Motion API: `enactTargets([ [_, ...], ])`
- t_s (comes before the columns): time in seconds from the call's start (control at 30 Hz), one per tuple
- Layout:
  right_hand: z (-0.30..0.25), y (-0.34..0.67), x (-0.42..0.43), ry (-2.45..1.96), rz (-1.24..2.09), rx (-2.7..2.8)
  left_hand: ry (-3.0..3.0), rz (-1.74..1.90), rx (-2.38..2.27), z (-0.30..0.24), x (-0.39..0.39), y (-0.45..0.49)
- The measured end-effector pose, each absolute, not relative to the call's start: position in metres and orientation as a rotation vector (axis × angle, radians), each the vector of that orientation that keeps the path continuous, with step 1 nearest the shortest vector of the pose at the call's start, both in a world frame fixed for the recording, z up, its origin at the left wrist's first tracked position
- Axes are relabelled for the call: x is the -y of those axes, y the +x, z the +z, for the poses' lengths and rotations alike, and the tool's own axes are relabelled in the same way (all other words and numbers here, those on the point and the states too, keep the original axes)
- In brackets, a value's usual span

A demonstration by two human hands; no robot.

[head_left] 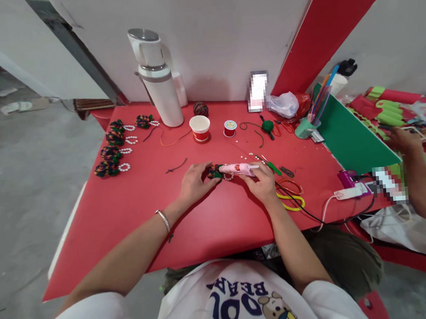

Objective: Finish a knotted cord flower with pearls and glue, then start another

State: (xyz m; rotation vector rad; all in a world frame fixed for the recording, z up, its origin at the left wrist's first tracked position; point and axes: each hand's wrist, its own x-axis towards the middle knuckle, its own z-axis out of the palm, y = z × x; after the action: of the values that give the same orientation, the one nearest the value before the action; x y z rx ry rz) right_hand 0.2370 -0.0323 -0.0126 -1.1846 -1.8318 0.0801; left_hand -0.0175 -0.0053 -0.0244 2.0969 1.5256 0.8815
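Note:
My left hand rests on the red table and pinches a small dark knotted-cord ornament with green and a ring of white beads. My right hand is closed round a pink glue gun whose tip points left at the ornament. A silver bracelet is on my left wrist. Several loose white beads lie just beyond the gun.
Several finished cord ornaments lie at the far left. A white thermos, a red-and-white paper cup, a red thread spool, yellow-handled scissors and a white power strip stand around. Another person's hand is at the right.

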Motion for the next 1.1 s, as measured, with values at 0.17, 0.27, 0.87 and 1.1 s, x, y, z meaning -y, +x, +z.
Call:
enactTargets([
  [0.17,-0.0116,0.2361,0.033,-1.161,0.027,1.786,2.088,0.885,-1.538,-0.0247,0.0053,-0.0173],
  [0.27,-0.0104,0.2354,0.034,-1.189,0.065,1.766,2.082,0.883,-1.536,-0.0243,0.0056,-0.0178],
  [0.87,-0.0127,0.2345,0.0333,-1.231,0.094,1.832,2.094,0.836,-1.537,-0.0202,0.0061,-0.0178],
  [1.1,-0.0126,0.2343,0.033,-1.234,0.06,1.746,2.081,0.869,-1.531,-0.0213,0.0069,-0.018],
])
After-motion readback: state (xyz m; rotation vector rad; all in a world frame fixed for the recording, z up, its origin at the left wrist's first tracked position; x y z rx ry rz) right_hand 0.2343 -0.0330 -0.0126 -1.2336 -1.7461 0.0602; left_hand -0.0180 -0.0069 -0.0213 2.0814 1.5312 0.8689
